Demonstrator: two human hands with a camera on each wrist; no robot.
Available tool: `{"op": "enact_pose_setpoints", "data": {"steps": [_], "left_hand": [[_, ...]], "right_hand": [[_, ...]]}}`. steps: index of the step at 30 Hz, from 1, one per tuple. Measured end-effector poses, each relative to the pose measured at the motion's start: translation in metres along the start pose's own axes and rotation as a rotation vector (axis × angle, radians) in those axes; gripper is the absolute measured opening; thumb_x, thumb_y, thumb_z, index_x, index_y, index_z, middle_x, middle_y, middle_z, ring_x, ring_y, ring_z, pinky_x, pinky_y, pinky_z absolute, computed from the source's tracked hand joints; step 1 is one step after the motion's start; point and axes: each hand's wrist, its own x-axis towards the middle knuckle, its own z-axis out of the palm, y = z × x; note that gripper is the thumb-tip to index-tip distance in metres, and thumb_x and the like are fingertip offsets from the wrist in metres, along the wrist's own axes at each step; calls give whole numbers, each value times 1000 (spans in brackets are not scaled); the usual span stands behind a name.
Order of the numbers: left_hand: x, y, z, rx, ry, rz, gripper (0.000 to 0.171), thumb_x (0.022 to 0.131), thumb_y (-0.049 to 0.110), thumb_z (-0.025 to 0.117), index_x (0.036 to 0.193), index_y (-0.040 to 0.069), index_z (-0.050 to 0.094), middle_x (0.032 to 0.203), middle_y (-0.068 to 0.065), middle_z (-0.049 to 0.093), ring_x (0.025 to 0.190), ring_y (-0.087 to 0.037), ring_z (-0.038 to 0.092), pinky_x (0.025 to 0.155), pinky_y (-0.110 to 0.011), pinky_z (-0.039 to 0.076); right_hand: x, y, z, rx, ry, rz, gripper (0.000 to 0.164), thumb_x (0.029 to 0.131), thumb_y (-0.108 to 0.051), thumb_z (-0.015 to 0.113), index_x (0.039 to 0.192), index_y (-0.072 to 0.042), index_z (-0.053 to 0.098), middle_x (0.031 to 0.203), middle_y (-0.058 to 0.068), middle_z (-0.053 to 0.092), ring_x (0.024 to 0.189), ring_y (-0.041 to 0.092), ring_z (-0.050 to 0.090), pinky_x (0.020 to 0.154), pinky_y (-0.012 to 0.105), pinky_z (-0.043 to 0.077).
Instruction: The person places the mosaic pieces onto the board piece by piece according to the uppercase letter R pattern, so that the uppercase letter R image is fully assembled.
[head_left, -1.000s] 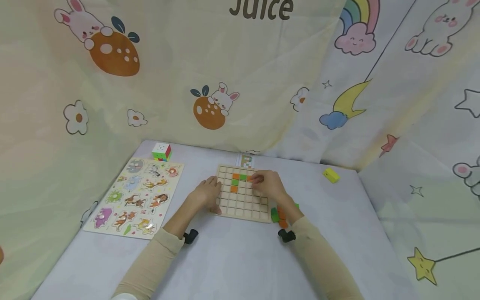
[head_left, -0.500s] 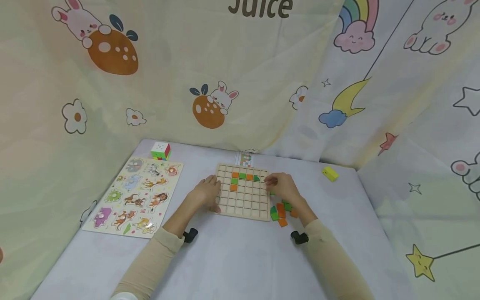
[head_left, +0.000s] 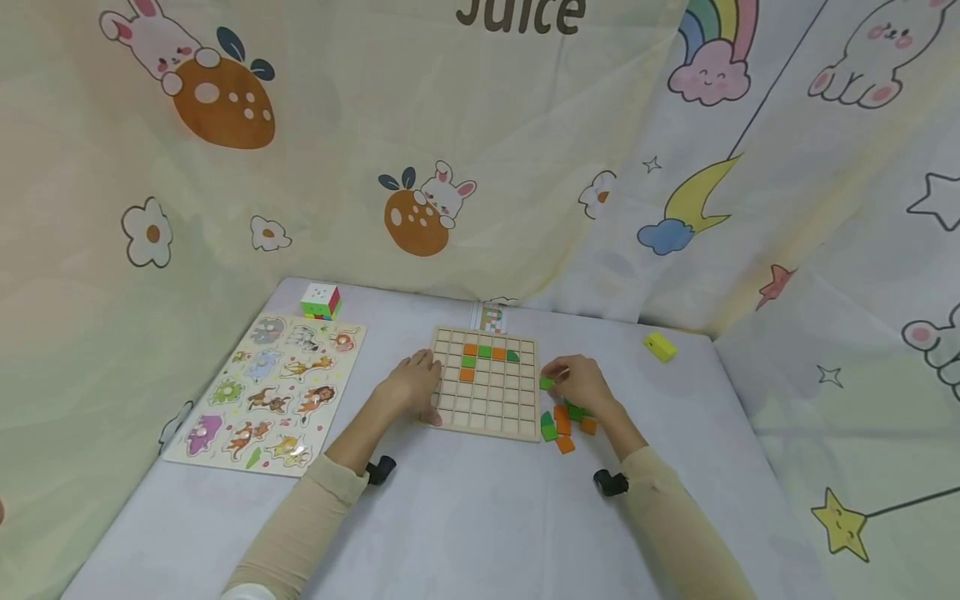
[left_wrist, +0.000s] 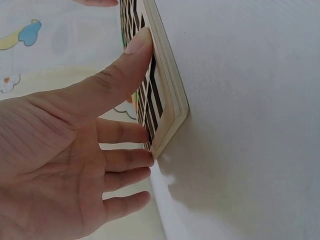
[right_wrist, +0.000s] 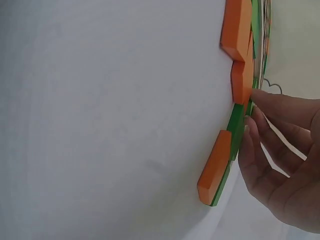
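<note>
Head: outspread left hand [head_left: 412,385] touches board [head_left: 490,406], right hand [head_left: 581,382] perhaps pinches tile [head_left: 546,384].

The grid board [head_left: 486,402] is pale, smooth, matt wood, the tiles [right_wrist: 214,167] smooth and painted-looking; the counter [head_left: 465,517] has a matt, finely textured cloth surface, the curtain [head_left: 322,125] is creased printed cloth and the puzzle cube [head_left: 321,302] looks like plastic

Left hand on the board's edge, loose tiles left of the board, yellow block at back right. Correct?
One slip: the loose tiles lie right of the board, as the head view shows. The left hand and yellow block are as stated.
</note>
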Motion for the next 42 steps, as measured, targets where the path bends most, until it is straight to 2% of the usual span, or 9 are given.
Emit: {"op": "enact_pose_setpoints", "data": {"steps": [8,14,17,26,37,42], "left_hand": [[1,-1,1,10,6,2,114,73,49,90,155,-10,37,166,-33,24,157,-45,19,127,-57,23],[1,-2,1,-4,3,2,114,73,48,90,155,-11,37,166,-33,24,157,-45,19,127,-57,23],[0,-2,0,-3,3,1,114,73,48,90,155,-11,37,166,-34,24,157,-45,19,127,-57,23],[0,-1,0,-17,-4,1,113,74,46,91,155,-11,37,166,-34,22,157,-45,19,127,-57,22],[1,1,1,-8,-9,-11,114,75,47,91,157,-9,35,167,-32,21,157,-44,18,128,-56,21],[1,1,1,-8,-3,-11,114,74,47,91,156,-9,36,167,-32,22,157,-44,18,127,-57,22]], "right_hand": [[-1,0,1,24,22,4,34,82,-2,85,114,-8,78,102,6,73,95,24,67,77,36,59],[-1,-1,-1,64,29,-14,32,83,0,81,115,-5,77,97,9,71,80,21,64,62,30,54],[1,-4,-4,80,51,-38,31,84,0,78,115,-4,77,93,8,71,75,21,64,59,30,52],[10,-24,-6,93,47,-94,30,87,-4,81,116,-5,78,92,6,74,80,20,70,67,32,53],[25,-49,16,157,-1,-130,27,88,-6,83,114,-6,78,94,5,74,79,20,68,63,29,52],[32,-57,26,177,-15,-148,27,89,-7,83,116,-5,77,97,6,75,87,21,67,69,30,54]]}}
